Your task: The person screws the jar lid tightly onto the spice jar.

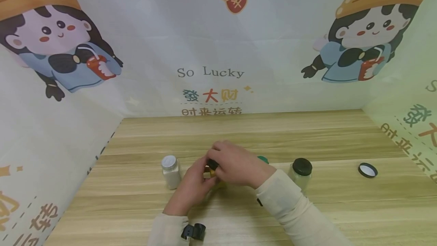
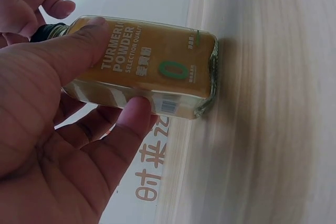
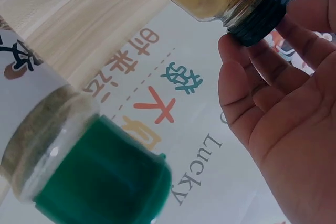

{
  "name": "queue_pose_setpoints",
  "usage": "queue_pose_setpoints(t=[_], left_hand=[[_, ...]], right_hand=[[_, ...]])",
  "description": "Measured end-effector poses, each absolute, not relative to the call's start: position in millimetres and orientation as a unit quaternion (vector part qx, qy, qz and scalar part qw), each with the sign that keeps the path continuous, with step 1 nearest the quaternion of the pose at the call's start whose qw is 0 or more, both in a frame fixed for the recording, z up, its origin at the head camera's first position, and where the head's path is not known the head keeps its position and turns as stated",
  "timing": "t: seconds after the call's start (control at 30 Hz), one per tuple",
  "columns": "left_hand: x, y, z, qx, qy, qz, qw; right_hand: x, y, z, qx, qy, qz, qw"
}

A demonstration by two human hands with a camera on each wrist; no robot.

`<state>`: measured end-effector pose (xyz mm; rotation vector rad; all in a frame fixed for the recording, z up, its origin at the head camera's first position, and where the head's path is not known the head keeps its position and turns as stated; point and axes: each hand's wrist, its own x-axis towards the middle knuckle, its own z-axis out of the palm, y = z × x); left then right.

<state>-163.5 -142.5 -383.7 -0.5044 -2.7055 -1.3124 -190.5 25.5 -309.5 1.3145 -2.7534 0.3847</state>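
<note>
A glass jar of turmeric powder (image 2: 152,61) is gripped by my left hand (image 1: 194,185), its thumb along the label side and fingers on the opposite side. My right hand (image 1: 239,164) has its thumb and fingertips around the jar's black cap (image 3: 260,17). In the right wrist view the cap sits on the threaded neck. The jar's base is close to the wooden table; whether it touches is hard to tell. From the head view, both hands hide most of the jar.
Left of the hands stands a jar of pale powder (image 1: 172,175) with a whitish lid. To the right are a green-lidded jar (image 3: 105,177), mostly behind the right hand in the head view, and a black-lidded jar (image 1: 302,168). A loose black lid (image 1: 368,170) lies farther right.
</note>
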Motion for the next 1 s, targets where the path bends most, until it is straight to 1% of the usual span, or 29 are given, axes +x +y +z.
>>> queue_pose_setpoints(t=[0.2,0.4,0.57,0.8,1.0], left_hand=[[-163.5,-142.8,-383.6,-0.167,-0.887,-0.428,0.055],[-163.5,-143.1,-384.1,-0.161,-0.886,-0.431,0.051],[-163.7,-142.8,-384.4,-0.161,-0.889,-0.426,0.048],[-163.4,-143.2,-385.1,-0.165,-0.888,-0.428,0.04],[-163.2,-141.8,-383.8,-0.15,-0.892,-0.426,0.031]], right_hand=[[-192.3,27.4,-311.1,0.425,-0.894,0.136,0.04],[-192.8,28.1,-312.7,0.4,-0.906,0.133,0.029],[-192.7,28.4,-312.9,0.389,-0.911,0.131,0.034],[-193.7,28.5,-312.8,0.424,-0.893,0.14,0.053],[-193.0,27.4,-311.5,0.45,-0.88,0.148,0.04]])
